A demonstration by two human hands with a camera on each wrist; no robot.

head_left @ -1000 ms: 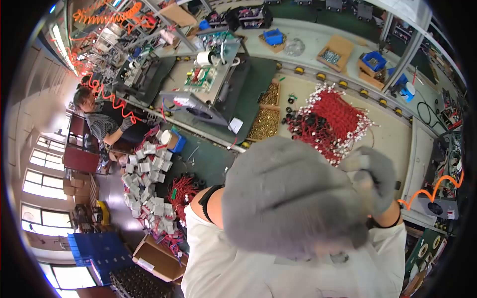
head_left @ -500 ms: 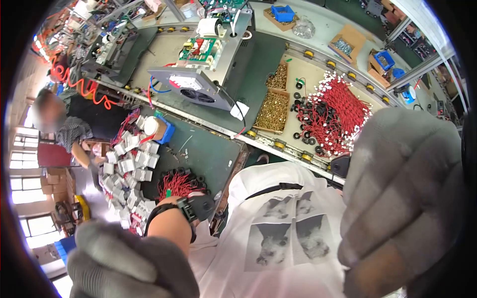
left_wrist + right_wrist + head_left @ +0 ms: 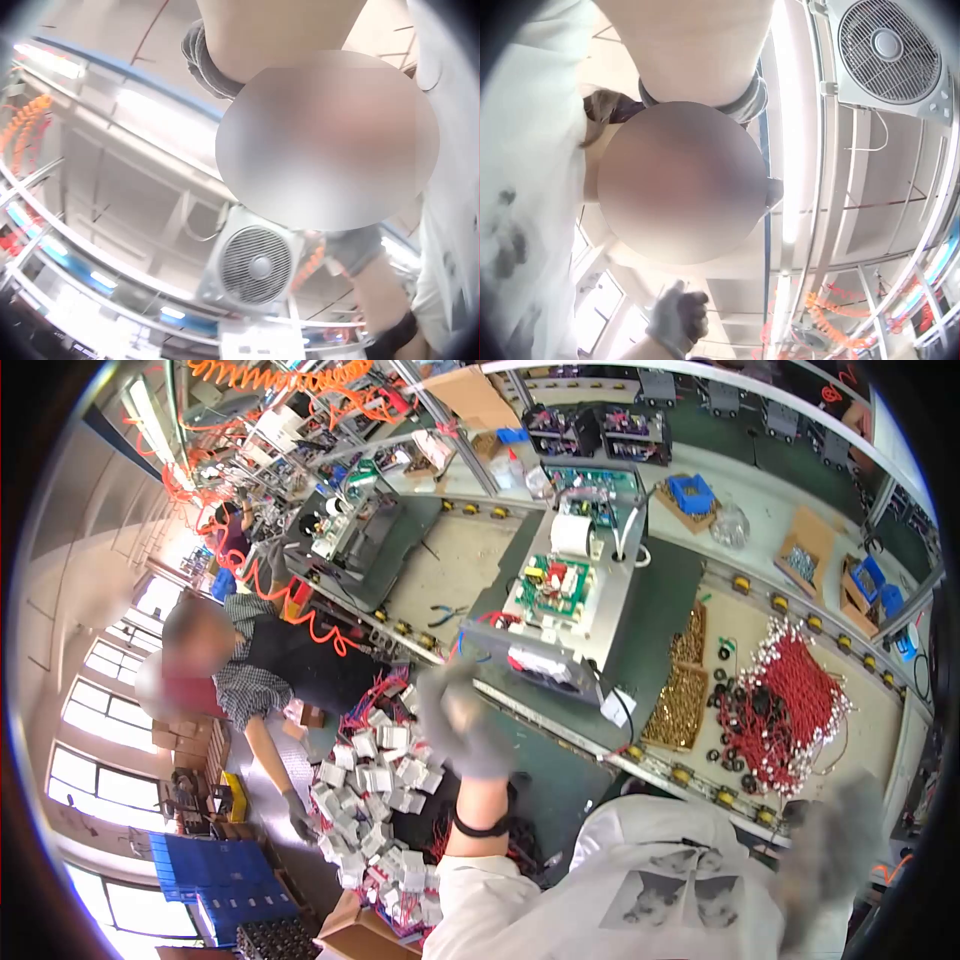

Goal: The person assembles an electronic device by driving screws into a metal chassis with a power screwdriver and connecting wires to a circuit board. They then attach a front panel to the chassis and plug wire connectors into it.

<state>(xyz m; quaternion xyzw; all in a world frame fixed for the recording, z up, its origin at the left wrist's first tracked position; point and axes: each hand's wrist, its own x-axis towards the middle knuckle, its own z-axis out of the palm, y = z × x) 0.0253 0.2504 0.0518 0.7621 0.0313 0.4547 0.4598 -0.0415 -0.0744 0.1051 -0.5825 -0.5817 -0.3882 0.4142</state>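
Observation:
My left hand (image 3: 465, 725), in a grey glove, is raised and blurred in the head view. It overlaps the edge of the workbench near a heap of white boxy parts with wires (image 3: 375, 780). The right wrist view shows this left hand (image 3: 679, 321) with fingers loosely bent and nothing held. My right hand (image 3: 835, 850), also gloved, hangs blurred at the lower right, nearest a pile of red wires (image 3: 790, 695) with white connectors and black rings. In the left wrist view the right hand (image 3: 356, 247) is partly hidden behind a blurred oval.
A metal unit with a green circuit board (image 3: 550, 590) stands on the line, beside boxes of brass-coloured fasteners (image 3: 675, 705). Pliers (image 3: 447, 615) lie farther left. Another person (image 3: 265, 660) leans over the bench at the left. A cardboard box (image 3: 365, 930) stands low down.
Both hands were close to the head camera and have moved apart and away, the left toward the bench, the right down. The view has swung left. The other person now reaches down beside the white parts.

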